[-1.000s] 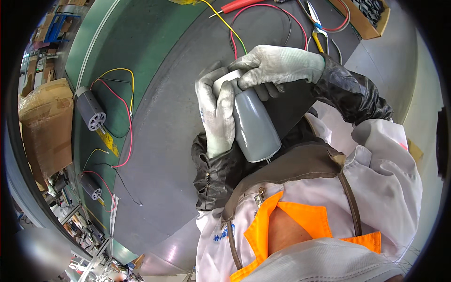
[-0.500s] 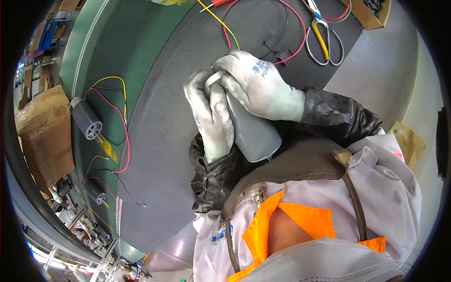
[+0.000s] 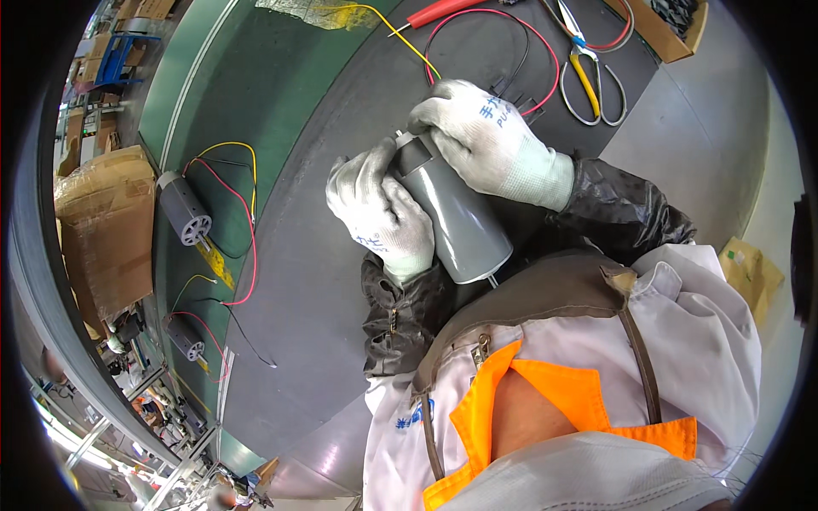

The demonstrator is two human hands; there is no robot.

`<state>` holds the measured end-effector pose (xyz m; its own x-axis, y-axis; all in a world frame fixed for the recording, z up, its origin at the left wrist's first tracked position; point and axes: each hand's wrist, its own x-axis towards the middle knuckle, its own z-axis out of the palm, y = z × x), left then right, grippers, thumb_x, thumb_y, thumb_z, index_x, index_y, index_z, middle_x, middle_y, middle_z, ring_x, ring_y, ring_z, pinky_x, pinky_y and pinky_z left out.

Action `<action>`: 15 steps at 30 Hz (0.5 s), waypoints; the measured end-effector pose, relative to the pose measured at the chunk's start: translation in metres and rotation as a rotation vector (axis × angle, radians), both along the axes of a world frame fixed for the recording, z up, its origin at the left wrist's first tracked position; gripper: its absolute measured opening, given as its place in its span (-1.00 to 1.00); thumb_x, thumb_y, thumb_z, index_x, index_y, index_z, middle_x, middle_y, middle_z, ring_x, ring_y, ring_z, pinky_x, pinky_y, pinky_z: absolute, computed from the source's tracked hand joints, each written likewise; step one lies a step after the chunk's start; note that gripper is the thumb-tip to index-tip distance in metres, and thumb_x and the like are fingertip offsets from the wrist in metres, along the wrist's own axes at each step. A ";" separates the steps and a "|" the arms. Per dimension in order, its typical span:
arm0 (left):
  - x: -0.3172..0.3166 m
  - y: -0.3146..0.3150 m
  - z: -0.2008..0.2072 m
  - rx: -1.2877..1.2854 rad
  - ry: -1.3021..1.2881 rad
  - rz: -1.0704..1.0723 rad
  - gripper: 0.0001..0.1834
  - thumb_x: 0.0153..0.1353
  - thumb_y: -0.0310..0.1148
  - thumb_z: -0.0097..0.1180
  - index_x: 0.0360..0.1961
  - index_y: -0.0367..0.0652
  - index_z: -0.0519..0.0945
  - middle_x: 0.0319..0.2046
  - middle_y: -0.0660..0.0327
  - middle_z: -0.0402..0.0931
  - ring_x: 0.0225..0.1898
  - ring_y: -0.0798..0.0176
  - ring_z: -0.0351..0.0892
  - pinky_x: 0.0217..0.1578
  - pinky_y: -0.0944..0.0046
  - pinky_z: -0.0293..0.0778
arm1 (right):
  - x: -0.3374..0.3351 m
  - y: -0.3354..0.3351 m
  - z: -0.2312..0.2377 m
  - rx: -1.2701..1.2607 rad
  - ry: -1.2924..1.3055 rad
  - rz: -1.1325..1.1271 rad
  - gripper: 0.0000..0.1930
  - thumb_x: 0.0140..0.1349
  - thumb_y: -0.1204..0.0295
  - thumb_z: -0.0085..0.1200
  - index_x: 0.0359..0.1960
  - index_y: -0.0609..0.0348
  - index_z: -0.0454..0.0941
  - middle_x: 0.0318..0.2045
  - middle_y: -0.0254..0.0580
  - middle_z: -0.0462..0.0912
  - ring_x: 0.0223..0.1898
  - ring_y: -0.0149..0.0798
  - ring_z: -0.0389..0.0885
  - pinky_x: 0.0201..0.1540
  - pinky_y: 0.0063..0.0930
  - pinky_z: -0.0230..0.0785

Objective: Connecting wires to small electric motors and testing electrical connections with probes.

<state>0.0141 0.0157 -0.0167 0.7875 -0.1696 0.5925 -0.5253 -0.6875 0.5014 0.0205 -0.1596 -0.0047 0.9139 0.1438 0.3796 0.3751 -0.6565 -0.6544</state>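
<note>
Both of my hands wear pale gloves with grey coating. Between them, a grey cylindrical electric motor (image 3: 467, 226) lies tilted, its near end close to my apron and a thin shaft showing there. My left hand (image 3: 382, 209) is closed on the motor's far left side, thumb along the casing. My right hand (image 3: 490, 140) bends its fingers over the far right end, and its fingertips are partly hidden. A dark square patch (image 3: 412, 157) shows on the casing between the hands. Yellow and red wires (image 3: 433, 64) run out beyond the right hand.
Scissors (image 3: 586, 81) with one yellow handle and a red-handled pointed tool (image 3: 443, 12) lie on the dark table (image 3: 315, 255). An open carton (image 3: 679, 43) stands far right. Two wired motors, one larger (image 3: 183, 211) and one smaller (image 3: 185, 337), rest on the green belt (image 3: 256, 94).
The pale ring-like strip at the motor's far end no longer shows. My hands have moved apart there, baring the dark patch. The whole view has shifted slightly.
</note>
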 end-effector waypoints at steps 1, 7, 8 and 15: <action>0.000 0.000 -0.001 -0.001 0.003 0.000 -0.68 0.29 -0.56 -0.03 0.00 -0.22 0.67 -0.06 0.10 0.63 0.00 0.03 0.54 0.09 0.06 0.46 | 0.001 0.001 0.000 0.002 -0.027 -0.009 -0.86 0.25 0.49 0.08 -0.17 0.10 0.61 -0.24 -0.13 0.59 -0.11 0.00 0.61 -0.09 -0.13 0.54; 0.011 -0.005 -0.011 -0.040 0.015 -0.006 -0.65 0.14 -0.61 -0.08 -0.09 -0.13 0.60 -0.14 0.16 0.57 -0.06 0.03 0.52 0.04 -0.06 0.36 | 0.011 0.001 0.013 -0.120 0.008 0.040 -0.87 0.15 0.55 0.05 -0.27 0.10 0.57 -0.27 -0.15 0.60 -0.16 -0.03 0.64 -0.16 -0.14 0.54; 0.009 -0.002 -0.012 -0.042 0.017 -0.003 -0.65 0.14 -0.61 -0.08 -0.09 -0.13 0.60 -0.14 0.16 0.57 -0.06 0.03 0.52 0.04 -0.06 0.36 | 0.011 0.002 0.014 -0.117 0.058 0.058 -0.87 0.12 0.56 0.05 -0.29 0.10 0.57 -0.28 -0.15 0.60 -0.17 -0.03 0.65 -0.17 -0.15 0.53; -0.006 0.020 -0.012 -0.208 0.167 0.043 -0.71 0.23 -0.54 0.03 -0.03 -0.25 0.61 -0.07 0.05 0.58 -0.05 -0.02 0.58 0.08 0.01 0.45 | -0.016 0.039 -0.017 0.199 -0.129 -0.054 -0.74 0.16 0.46 0.12 -0.10 0.01 0.66 -0.29 -0.16 0.62 -0.14 0.02 0.60 -0.08 -0.10 0.50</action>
<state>0.0082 0.0356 -0.0282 0.8810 -0.0222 0.4727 -0.3963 -0.5805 0.7113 0.0048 -0.1211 -0.0215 0.8602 0.0069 0.5100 0.4324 -0.5403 -0.7219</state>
